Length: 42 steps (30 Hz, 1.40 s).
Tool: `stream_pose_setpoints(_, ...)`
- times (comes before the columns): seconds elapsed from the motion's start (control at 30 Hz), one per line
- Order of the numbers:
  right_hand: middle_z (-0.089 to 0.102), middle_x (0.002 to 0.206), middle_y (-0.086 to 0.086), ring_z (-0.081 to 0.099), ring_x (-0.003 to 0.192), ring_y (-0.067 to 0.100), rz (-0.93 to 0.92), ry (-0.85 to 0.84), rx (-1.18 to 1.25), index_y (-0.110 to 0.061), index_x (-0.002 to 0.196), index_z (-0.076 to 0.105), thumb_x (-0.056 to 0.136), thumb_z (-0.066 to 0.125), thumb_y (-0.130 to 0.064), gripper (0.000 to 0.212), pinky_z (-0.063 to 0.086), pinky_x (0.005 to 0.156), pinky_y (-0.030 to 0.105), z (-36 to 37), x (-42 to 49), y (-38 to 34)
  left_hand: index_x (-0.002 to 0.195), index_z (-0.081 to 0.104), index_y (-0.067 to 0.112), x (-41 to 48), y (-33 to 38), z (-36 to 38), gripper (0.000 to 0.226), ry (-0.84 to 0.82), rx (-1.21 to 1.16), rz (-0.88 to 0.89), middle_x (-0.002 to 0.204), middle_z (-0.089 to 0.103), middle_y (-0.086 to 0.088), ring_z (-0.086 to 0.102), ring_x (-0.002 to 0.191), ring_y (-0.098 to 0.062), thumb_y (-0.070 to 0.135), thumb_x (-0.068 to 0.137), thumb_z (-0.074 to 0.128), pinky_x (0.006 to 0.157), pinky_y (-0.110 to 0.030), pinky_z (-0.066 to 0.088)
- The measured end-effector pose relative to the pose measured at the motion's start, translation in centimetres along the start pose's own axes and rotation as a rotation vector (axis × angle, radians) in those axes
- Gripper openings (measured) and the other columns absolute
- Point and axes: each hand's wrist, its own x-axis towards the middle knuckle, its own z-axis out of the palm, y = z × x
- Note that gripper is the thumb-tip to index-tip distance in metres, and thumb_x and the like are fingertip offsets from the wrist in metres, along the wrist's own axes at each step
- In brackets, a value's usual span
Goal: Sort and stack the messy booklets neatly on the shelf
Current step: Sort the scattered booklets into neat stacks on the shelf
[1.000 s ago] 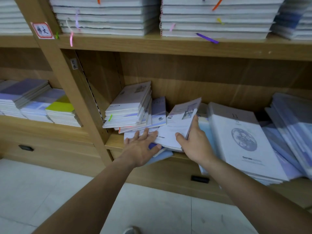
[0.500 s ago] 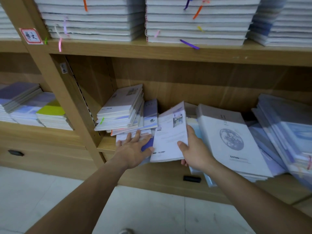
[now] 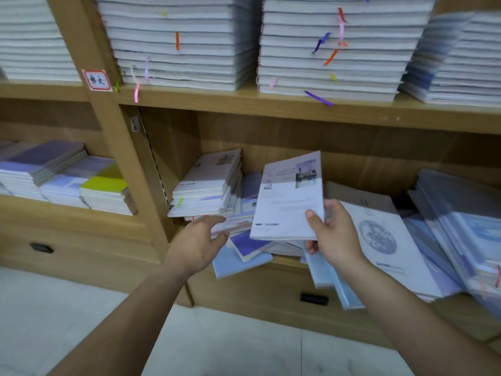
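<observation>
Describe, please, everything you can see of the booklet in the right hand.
The booklet is thin, white and paper-covered, with a lavender band and small pictures across the top. It is held above the messy pile, cover toward the camera, tilted. Only the right hand touches it, thumb pinching its lower right edge.

I'm reading a red-bordered label [image 3: 97, 80] on the shelf upright [image 3: 84, 36]: two handwritten characters, 作文. The big white booklet [image 3: 385, 240] shows "11" near its top, and the dark word at its lower edge is too blurred. The front booklet [image 3: 290, 202] carries print I can't make out.
</observation>
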Motion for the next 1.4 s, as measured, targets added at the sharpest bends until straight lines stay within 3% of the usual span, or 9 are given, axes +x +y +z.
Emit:
stream_pose_setpoints(0.17,0.068,0.078,0.008,0.056,0.045,0.018,0.010,0.019,0.027,-0.017,0.118,0.053,0.103,0.053,-0.024,0.016,0.051,0.043,0.030,3.4,-0.1,-0.3,0.137,0.056,0.026,-0.6,-2.9,-1.5,0.046,0.075,-0.011,-0.075,0.138,0.058,0.002,0.054,0.126,-0.018,0.043,0.095,0.057,0.100,-0.032,0.045)
stream_pose_setpoints(0.37,0.070,0.091,0.008,0.058,0.042,0.010,-0.016,0.055,0.157,-0.015,0.121,0.056,0.104,0.051,-0.026,0.021,0.049,0.042,0.026,9.2,2.1,-3.1,0.144,0.047,0.023,-1.1,-4.6,-2.1,0.054,0.092,-0.048,-0.135,0.143,0.052,-0.002,0.052,0.128,-0.025,0.037,0.093,0.060,0.098,-0.031,0.042)
stream_pose_setpoints(0.47,0.068,0.086,0.008,0.062,0.046,0.015,0.025,-0.009,0.157,-0.012,0.115,0.054,0.104,0.052,-0.027,0.019,0.058,0.052,0.035,13.3,4.6,-5.3,0.146,0.043,0.024,-1.3,-5.1,-2.0,0.057,0.036,-0.047,-0.139,0.148,0.046,-0.002,0.050,0.130,-0.026,0.038,0.093,0.059,0.101,-0.032,0.042)
stream_pose_setpoints(0.6,0.068,0.089,0.006,0.070,0.082,0.028,0.000,-0.206,-0.115,-0.012,0.112,0.056,0.089,0.071,-0.033,0.035,0.060,0.079,0.051,17.3,7.5,-6.1,0.149,0.041,0.022,-1.3,-5.3,-1.9,0.060,0.001,-0.071,-0.139,0.149,0.044,-0.004,0.047,0.134,-0.024,0.038,0.094,0.059,0.107,-0.031,0.038)
stream_pose_setpoints(0.73,0.063,0.087,-0.001,0.063,0.089,0.022,-0.175,-0.202,-0.489,-0.018,0.118,0.057,0.091,0.064,-0.032,0.031,0.052,0.078,0.037,16.4,7.0,-4.1,0.148,0.042,0.019,-0.9,-5.4,-1.8,0.059,0.006,-0.088,-0.123,0.149,0.044,-0.003,0.044,0.135,-0.022,0.037,0.094,0.058,0.110,-0.030,0.036)
stream_pose_setpoints(0.87,0.062,0.091,-0.003,0.061,0.085,0.020,-0.088,-0.237,-0.549,-0.016,0.113,0.062,0.095,0.057,-0.024,0.020,0.044,0.073,0.029,12.1,5.9,1.1,0.146,0.044,0.023,-0.5,-4.5,-0.8,0.053,-0.045,-0.055,-0.057,0.148,0.045,0.001,0.044,0.134,-0.019,0.042,0.097,0.054,0.108,-0.029,0.038)
stream_pose_setpoints(1.1,0.068,0.101,0.007,0.066,0.097,0.026,0.041,-0.246,-0.524,-0.014,0.119,0.060,0.092,0.060,-0.023,0.028,0.055,0.090,0.050,8.8,5.9,4.3,0.146,0.044,0.024,0.1,-2.3,1.8,0.055,-0.185,0.022,0.020,0.147,0.044,0.001,0.042,0.132,-0.023,0.043,0.096,0.055,0.107,-0.033,0.038)
stream_pose_setpoints(1.23,0.068,0.087,0.011,0.071,0.077,0.028,0.073,-0.205,-0.514,-0.010,0.102,0.059,0.096,0.056,-0.024,0.016,0.060,0.078,0.051,9.4,6.6,3.6,0.147,0.041,0.025,0.0,-2.3,2.0,0.056,-0.188,0.075,0.034,0.149,0.042,0.004,0.038,0.133,-0.021,0.043,0.096,0.054,0.109,-0.032,0.034)
stream_pose_setpoints(1.4,0.068,0.069,0.011,0.069,0.052,0.025,0.103,-0.242,-0.611,-0.003,0.089,0.064,0.101,0.048,-0.041,0.043,0.062,0.067,0.045,10.2,8.2,3.1,0.148,0.039,0.028,0.1,-2.4,2.3,0.057,-0.181,0.096,0.065,0.152,0.039,0.008,0.037,0.136,-0.017,0.045,0.095,0.053,0.109,-0.032,0.037)
